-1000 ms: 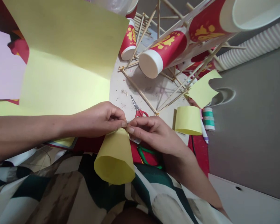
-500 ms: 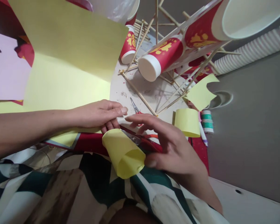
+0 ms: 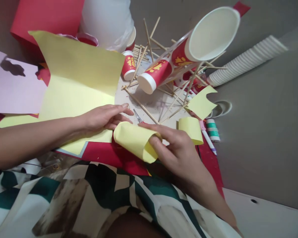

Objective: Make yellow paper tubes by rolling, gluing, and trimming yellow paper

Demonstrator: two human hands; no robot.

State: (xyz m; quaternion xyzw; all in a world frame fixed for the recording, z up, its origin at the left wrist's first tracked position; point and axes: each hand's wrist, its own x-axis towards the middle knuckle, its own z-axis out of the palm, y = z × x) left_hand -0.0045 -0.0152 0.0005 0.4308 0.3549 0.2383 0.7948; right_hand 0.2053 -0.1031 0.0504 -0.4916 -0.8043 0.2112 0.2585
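Observation:
A yellow paper tube [image 3: 135, 138] lies tilted across the space between my hands, above the near table edge. My right hand [image 3: 173, 148] pinches its right rim, thumb inside the opening and fingers along the outer top. At the tube's left end, my left hand [image 3: 105, 117] has its fingers stretched out and apart, close to the rim; whether they touch it I cannot tell. Just beyond the tube, the metal tips of scissors [image 3: 137, 115] show, their handles mostly hidden. Behind my left hand stands a large bent sheet of yellow paper [image 3: 81, 72].
A frame of wooden sticks [image 3: 142, 104] carries red and white paper cups [image 3: 161, 66]. To the right are a second yellow paper tube [image 3: 190, 129], a cut yellow scrap [image 3: 202, 102], a green and white roll [image 3: 213, 130] and a marker [image 3: 209, 140]. Stacked cups [image 3: 248, 61] lean by the wall.
My right hand has closed on the tube's rim and raised it from near my lap. My left fingers have spread more. The view has shifted, showing more of the back.

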